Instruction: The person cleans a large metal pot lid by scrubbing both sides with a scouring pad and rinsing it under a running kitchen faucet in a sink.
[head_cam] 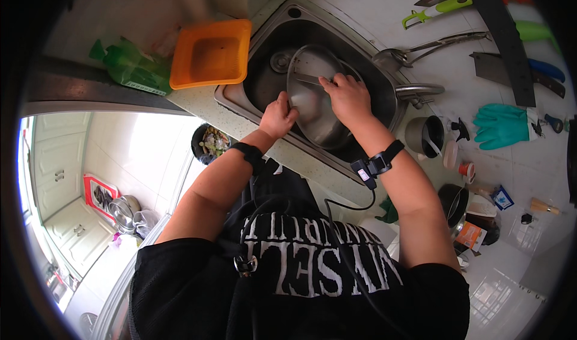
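Note:
A round stainless steel pan or bowl (315, 119) rests tilted in the metal sink (266, 81). My left hand (278, 116) grips its near left rim, with the fingers curled over the edge. In my right hand (349, 97) is a flat metal blade (307, 78), probably of a knife, held over the inside of the vessel; the handle is hidden by my fingers. Small dark specks show on the vessel's inner wall. Behind it, partly covered, lies another round metal rim. The sink's drain (281, 62) shows to the left of the vessel.
An orange plastic basket (211, 85) and a green bottle (137, 69) stand left of the sink. The faucet (419, 89) reaches in from the right. Beyond are a small pot (424, 135), teal rubber gloves (501, 126) and hanging knives. A bin with food scraps (212, 142) is below the counter.

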Demonstrator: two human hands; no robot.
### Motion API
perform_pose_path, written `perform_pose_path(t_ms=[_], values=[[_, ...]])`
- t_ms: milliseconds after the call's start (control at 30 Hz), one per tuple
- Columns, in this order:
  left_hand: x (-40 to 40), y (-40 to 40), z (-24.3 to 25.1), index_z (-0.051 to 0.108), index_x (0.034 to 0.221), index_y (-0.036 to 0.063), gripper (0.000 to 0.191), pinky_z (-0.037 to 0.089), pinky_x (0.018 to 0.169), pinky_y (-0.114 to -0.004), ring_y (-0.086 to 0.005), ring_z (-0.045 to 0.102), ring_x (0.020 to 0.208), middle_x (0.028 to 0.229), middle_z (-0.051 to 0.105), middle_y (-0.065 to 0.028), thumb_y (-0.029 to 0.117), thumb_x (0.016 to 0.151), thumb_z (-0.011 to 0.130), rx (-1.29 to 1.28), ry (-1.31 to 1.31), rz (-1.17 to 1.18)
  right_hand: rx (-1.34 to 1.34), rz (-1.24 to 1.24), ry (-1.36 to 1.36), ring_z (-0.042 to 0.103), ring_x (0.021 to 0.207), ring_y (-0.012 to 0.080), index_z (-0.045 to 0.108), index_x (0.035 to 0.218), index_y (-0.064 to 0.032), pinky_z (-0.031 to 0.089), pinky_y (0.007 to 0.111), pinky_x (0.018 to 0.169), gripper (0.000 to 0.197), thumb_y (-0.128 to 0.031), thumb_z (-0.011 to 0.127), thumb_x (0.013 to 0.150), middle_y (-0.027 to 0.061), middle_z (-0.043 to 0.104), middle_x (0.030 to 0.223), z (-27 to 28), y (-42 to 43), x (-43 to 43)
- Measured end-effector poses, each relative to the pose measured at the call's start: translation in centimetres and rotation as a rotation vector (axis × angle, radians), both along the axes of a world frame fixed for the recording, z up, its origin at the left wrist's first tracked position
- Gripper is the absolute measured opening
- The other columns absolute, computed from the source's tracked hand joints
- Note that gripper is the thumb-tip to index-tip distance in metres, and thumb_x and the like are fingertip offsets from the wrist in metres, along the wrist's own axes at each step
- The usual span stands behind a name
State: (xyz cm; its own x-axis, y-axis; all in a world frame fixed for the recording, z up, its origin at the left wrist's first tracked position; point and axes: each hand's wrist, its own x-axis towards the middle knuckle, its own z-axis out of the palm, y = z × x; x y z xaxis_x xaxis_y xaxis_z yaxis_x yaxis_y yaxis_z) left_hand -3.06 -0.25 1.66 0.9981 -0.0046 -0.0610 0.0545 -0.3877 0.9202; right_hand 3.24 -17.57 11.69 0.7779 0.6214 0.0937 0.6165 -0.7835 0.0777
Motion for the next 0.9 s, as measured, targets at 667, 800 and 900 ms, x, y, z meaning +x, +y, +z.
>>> perform_pose_path(t_ms=[667,800,900], values=[[0.0,0.0,0.1,0.037,0.082,-0.0016,0.023,0.040,0.060,-0.045,-0.0434,0.050,0.070,0.067,0.051,-0.0247,0.014,0.071,0.050,0.006,0.002,0.015,-0.143,-0.092,0.147,0.058,0.078,0.0234,0.055,0.106,-0.0052,0.050,0.033,0.062,0.029,-0.011,0.046,0.079,0.0092,0.055,0.089,2.2,2.1,-1.9],[0.0,0.0,-0.1,0.037,0.083,-0.0015,0.024,0.040,0.062,-0.046,-0.0438,0.050,0.072,0.069,0.051,-0.0254,0.015,0.071,0.050,0.022,-0.007,0.014,-0.129,-0.055,0.115,0.058,0.078,0.0235,0.055,0.105,-0.0053,0.050,0.034,0.060,0.028,-0.011,0.046,0.079,0.0088,0.055,0.088,2.7,1.0,-1.2],[0.0,-0.1,-0.2,0.037,0.084,-0.0016,0.024,0.040,0.062,-0.046,-0.0442,0.050,0.073,0.070,0.051,-0.0259,0.015,0.071,0.050,0.002,0.014,0.010,-0.137,-0.057,0.143,0.058,0.078,0.0239,0.056,0.105,-0.0059,0.050,0.034,0.061,0.028,-0.011,0.046,0.079,0.0091,0.054,0.088,2.7,0.9,-1.0]])
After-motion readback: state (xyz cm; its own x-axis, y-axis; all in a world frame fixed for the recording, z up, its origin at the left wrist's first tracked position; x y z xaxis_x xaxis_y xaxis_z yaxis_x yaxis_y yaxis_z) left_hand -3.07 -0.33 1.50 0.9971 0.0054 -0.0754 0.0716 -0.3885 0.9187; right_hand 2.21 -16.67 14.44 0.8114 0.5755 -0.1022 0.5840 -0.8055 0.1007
